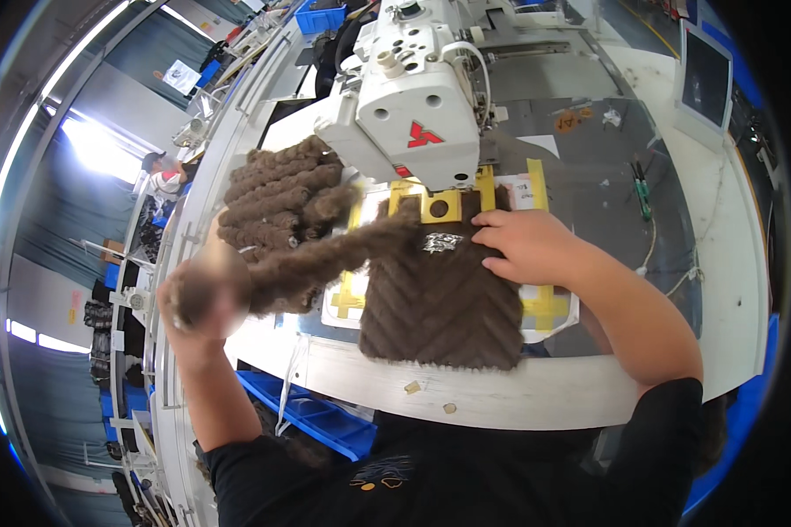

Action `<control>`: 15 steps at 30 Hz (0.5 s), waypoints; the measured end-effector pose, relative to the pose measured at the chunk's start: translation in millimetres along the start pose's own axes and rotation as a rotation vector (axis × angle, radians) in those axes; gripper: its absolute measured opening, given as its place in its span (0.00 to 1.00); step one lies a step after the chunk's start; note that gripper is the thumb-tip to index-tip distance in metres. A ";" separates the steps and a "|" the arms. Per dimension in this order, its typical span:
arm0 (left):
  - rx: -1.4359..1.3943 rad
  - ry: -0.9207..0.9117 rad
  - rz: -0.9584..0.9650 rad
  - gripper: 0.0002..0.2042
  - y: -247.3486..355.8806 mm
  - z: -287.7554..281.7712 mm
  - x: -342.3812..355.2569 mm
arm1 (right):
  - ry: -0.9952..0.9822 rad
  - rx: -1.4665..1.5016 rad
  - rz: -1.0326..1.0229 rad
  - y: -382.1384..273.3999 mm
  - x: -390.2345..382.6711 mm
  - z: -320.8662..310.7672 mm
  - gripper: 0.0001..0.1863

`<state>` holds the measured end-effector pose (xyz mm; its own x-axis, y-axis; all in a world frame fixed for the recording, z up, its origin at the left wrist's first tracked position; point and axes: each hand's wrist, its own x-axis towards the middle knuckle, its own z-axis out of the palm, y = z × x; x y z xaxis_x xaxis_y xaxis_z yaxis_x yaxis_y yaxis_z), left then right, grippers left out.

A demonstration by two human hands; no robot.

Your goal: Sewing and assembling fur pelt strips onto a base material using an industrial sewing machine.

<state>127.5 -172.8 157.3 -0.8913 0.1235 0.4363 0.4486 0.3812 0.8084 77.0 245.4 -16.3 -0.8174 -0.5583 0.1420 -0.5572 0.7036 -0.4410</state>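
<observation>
A flat brown furry panel [439,307] with chevron ridges lies under the head of a white sewing machine [417,123]. A small shiny silver patch [443,242] sits on it, just below a yellow clamp plate [441,208] with a round hole. My right hand [527,244] rests on the panel's right edge, fingers stretched out. At the left, my left hand [209,294] is raised and closed around one end of a long brown fluffy piece [325,259]. Its other end reaches toward the clamp. Blur hides most of that hand's fingers.
A pile of brown fluffy pieces [286,189] lies left of the machine. A screen [706,77] stands at the back right, and a green-handled tool [642,191] lies on the right. A blue tray [308,413] hangs below the table's front edge. Another person [165,180] sits far left.
</observation>
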 end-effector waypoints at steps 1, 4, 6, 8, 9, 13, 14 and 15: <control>-0.001 0.050 -0.017 0.22 -2.2 -1.4 -5.0 | -0.017 -0.005 -0.013 -4.8 1.8 -0.2 0.19; 0.189 0.197 0.169 0.31 -18.6 -5.6 -28.5 | -0.022 0.034 -0.026 -26.3 7.4 2.5 0.18; 0.597 0.008 0.226 0.34 -12.2 -15.8 -39.8 | -0.130 0.507 0.043 -48.7 13.9 8.1 0.20; 0.799 0.209 0.766 0.33 -4.0 16.5 -43.8 | -0.274 0.767 0.136 -73.8 27.9 17.9 0.27; 0.759 0.152 0.813 0.31 -3.0 24.0 -45.9 | -0.330 0.953 0.230 -87.9 32.6 25.1 0.30; 0.764 -0.135 0.792 0.30 27.9 46.4 -55.7 | -0.467 1.414 0.402 -134.6 39.3 36.1 0.38; 0.806 -0.200 0.734 0.30 36.5 52.5 -60.6 | -0.460 1.515 0.425 -143.7 41.4 48.0 0.36; 0.795 -0.251 0.759 0.30 40.1 57.2 -62.7 | -0.444 1.587 0.409 -151.2 38.5 54.0 0.36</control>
<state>197.6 -112.8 139.8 -0.4344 0.7182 0.5435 0.7903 0.5934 -0.1524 137.7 93.8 8.0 -0.6053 -0.7303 -0.3168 0.5735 -0.1240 -0.8098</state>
